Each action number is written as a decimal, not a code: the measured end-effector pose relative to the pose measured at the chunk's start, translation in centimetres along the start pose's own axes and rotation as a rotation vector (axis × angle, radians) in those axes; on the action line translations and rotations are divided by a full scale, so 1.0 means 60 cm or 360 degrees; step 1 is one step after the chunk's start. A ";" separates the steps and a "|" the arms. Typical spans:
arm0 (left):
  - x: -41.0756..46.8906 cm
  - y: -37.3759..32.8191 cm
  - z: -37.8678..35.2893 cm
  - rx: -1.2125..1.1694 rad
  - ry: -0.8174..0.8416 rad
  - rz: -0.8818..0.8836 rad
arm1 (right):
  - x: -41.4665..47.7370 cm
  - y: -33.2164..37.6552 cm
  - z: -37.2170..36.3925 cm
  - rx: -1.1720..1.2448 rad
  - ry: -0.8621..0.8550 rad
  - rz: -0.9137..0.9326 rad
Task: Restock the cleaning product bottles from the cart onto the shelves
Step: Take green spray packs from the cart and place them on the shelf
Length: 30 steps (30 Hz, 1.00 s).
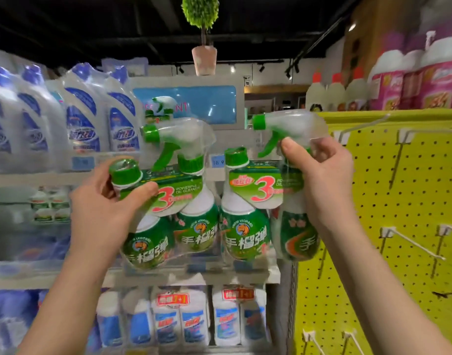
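I hold two shrink-wrapped packs of green oil-cleaner bottles up in front of the shelves. My left hand (109, 198) grips the left pack (168, 213) around the neck of its capped refill bottle, thumb on the green label. My right hand (319, 180) grips the right pack (248, 226) at the neck of its spray bottle, just under the clear trigger head (291, 121). Each pack pairs a trigger-spray bottle with a green-capped refill and carries a red "3" label. Their bases hang just above the middle shelf (66, 276).
Blue-and-white detergent bottles (79, 119) fill the upper shelf at left. Blue-labelled white bottles (181, 319) stand on the lower shelf. A yellow pegboard (399, 201) with bare white hooks is at right, with pink jugs (424, 80) above. A potted topiary (203, 57) sits on top.
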<state>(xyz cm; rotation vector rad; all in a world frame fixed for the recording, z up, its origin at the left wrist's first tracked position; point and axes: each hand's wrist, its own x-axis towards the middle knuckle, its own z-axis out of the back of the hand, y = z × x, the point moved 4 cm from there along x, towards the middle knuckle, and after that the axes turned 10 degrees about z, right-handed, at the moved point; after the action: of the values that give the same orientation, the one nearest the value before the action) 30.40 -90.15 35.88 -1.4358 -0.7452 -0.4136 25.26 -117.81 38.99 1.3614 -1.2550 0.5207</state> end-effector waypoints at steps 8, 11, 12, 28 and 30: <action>0.144 -0.065 0.001 -0.0090 -0.0135 -0.0222 | 0.153 0.009 -0.086 0.0010 -0.0037 0.0127; 0.200 -0.077 -0.010 -0.0140 -0.0117 -0.0261 | 0.211 -0.003 -0.114 -0.0009 -0.0054 0.0189; 0.219 -0.078 -0.015 -0.0146 -0.0116 -0.0275 | 0.228 -0.010 -0.122 -0.0023 -0.0064 0.0200; 0.473 0.082 -0.178 -0.0368 0.0148 0.0217 | 0.375 -0.235 -0.181 -0.0464 -0.0294 0.0211; 0.493 0.105 -0.195 -0.0299 0.0164 0.0279 | 0.383 -0.272 -0.187 -0.0509 -0.0274 0.0160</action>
<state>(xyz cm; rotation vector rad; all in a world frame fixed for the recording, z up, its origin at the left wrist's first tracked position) 58.18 -95.67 51.69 -1.6288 -0.5031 -0.4265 51.06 -119.82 54.79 1.0943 -1.4830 0.2597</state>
